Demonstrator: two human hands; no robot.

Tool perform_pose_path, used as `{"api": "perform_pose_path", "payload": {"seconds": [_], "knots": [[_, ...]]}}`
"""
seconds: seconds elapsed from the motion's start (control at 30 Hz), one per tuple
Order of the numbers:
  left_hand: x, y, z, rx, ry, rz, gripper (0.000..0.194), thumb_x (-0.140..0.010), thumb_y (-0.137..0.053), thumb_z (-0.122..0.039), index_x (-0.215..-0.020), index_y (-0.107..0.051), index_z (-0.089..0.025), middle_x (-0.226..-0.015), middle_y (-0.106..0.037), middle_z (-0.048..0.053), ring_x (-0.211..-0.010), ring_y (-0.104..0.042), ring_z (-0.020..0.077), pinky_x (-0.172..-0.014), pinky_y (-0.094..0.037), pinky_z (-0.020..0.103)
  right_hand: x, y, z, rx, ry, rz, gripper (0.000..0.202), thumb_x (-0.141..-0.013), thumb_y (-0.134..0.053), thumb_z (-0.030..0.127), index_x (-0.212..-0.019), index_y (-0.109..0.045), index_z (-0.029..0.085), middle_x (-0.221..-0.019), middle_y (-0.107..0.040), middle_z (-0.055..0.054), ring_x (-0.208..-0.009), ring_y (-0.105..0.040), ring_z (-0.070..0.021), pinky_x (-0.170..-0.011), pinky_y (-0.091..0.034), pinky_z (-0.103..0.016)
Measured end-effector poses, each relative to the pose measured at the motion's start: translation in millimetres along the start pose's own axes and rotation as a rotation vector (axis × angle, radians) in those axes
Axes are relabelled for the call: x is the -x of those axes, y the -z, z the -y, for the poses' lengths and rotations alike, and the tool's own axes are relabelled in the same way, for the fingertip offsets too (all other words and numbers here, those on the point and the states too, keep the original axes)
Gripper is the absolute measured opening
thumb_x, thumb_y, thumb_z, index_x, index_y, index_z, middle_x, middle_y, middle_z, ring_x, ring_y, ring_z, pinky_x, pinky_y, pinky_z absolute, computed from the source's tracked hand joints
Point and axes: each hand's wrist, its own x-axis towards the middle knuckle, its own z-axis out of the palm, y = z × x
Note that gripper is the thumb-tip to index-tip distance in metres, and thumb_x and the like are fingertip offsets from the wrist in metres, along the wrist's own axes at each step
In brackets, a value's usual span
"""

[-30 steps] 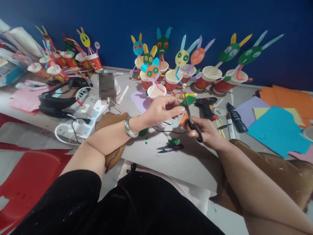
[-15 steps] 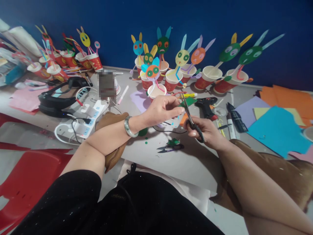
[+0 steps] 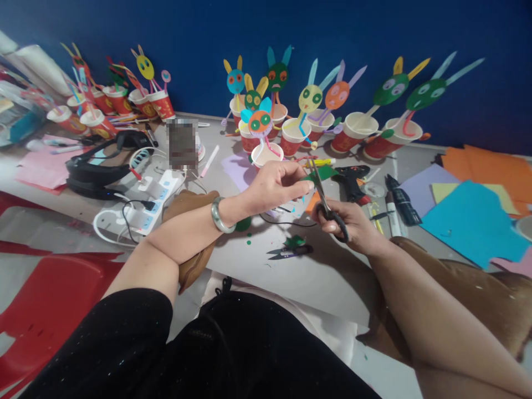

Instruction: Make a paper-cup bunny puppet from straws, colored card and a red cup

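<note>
My left hand (image 3: pixel 276 185), with a bangle at its wrist, pinches a small piece of green paper (image 3: pixel 327 173) between thumb and fingers. Black-handled scissors (image 3: pixel 339 226) are in my right hand (image 3: pixel 359 221), its fingers in the handles. Their blades point up and away from me and cross the paper just beside my left fingertips. How far the cut runs is hidden. Below my hands, thread snips (image 3: pixel 290 253) lie on the table (image 3: pixel 266 277) with a crumpled green scrap (image 3: pixel 294 241) against them. Small green dots of paper (image 3: pixel 249 242) lie to their left.
Red paper cups (image 3: pixel 293 145) with paper rabbit-like figures stand along the blue wall. A glue gun (image 3: pixel 352 180) lies beyond my right hand. Coloured paper sheets (image 3: pixel 474 221) cover the right side. At left are a power strip (image 3: pixel 162 194), a black headset (image 3: pixel 95 172) and a red chair (image 3: pixel 62 293).
Both hands stay nearly in place. The green paper sticks out slightly farther right past the scissor blades, which have shifted only a little.
</note>
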Motion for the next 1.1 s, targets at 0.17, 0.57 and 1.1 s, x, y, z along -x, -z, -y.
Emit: {"api": "perform_pose_path", "payload": {"seconds": [0.17,0.57,1.1], "knots": [[-0.2,0.4,1.2,0.000,0.013,-0.007,0.028,-0.091,-0.073,-0.034,-0.074,-0.058,-0.017,-0.066,-0.063,-0.001,-0.061,-0.059,0.0080,-0.057,-0.046,0.023,0.3,0.7,-1.2,0.018,-0.006,-0.004,0.077,-0.070,-0.068,0.096,-0.060,-0.053,0.021,-0.069,-0.058,-0.003,-0.064,-0.048,-0.0156,-0.064,-0.037,-0.032],[-1.0,0.5,0.4,0.000,0.011,0.022,0.029,-0.089,-0.074,-0.038,-0.073,-0.059,-0.018,-0.065,-0.061,-0.002,-0.060,-0.057,0.0079,-0.056,-0.044,0.023,0.1,-0.6,-1.2,0.014,0.007,0.004,0.077,-0.070,-0.070,0.095,-0.062,-0.053,0.021,-0.071,-0.057,-0.002,-0.067,-0.049,-0.0166,-0.065,-0.037,-0.032],[-2.1,0.1,-0.3,0.025,-0.007,-0.036,0.029,-0.086,-0.075,-0.036,-0.071,-0.058,-0.018,-0.064,-0.061,-0.002,-0.059,-0.057,0.0081,-0.055,-0.045,0.023,0.9,0.6,0.1,0.043,0.003,-0.001,0.076,-0.072,-0.067,0.095,-0.062,-0.052,0.021,-0.071,-0.058,-0.003,-0.068,-0.048,-0.0164,-0.066,-0.038,-0.032]]}}
